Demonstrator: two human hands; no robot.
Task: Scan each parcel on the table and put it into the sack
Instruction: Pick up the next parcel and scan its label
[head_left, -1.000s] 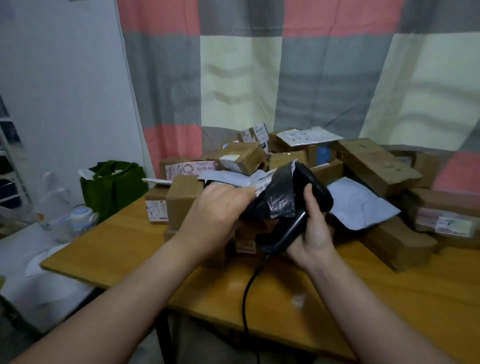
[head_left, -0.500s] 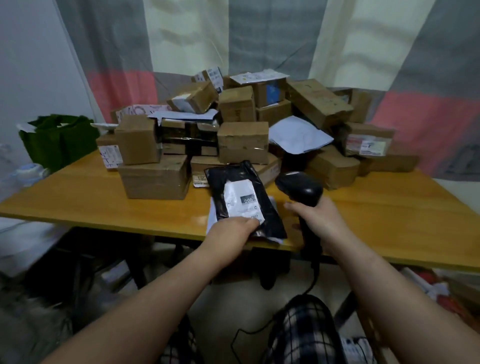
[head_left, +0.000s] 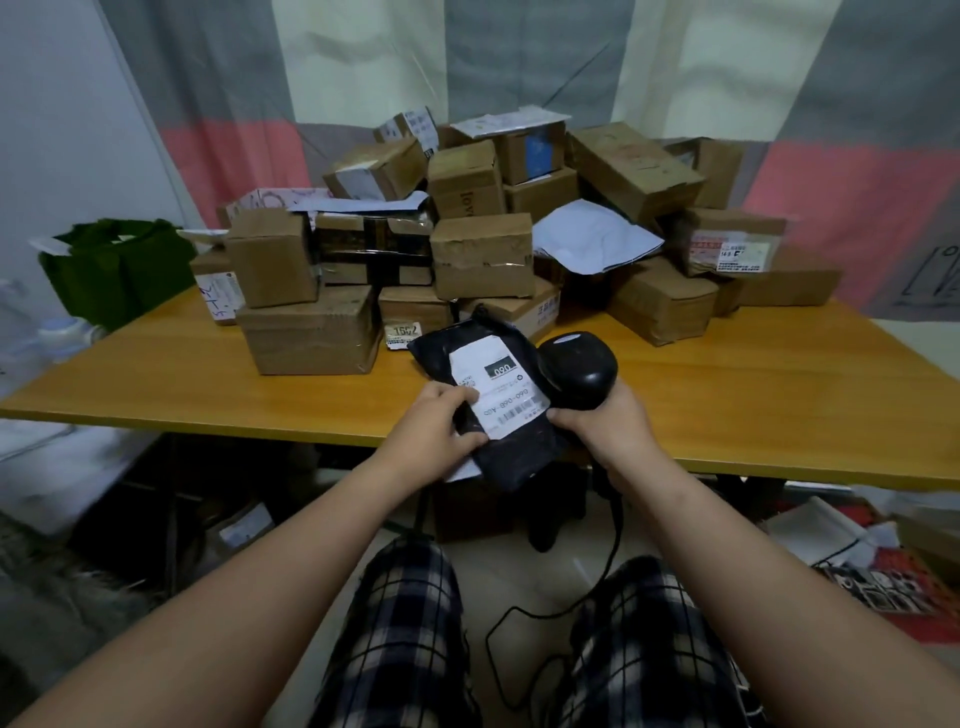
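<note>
One crumpled black poly mailer (head_left: 519, 447) — white label up — pinched in the left hand (head_left: 431, 431); right hand (head_left: 613, 431) grips one barcode scanner (head_left: 579, 366). Over a dozen cardboard boxes (head_left: 483, 254) behind.

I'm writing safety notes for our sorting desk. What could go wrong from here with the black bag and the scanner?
The black bag juts past the table edge, held mainly by the left hand while the right hand grips the scanner; it might slip to the floor. The left thumb lies on the edge of the label and may hinder the scan. The cable hangs by the knees and could snag.
</note>
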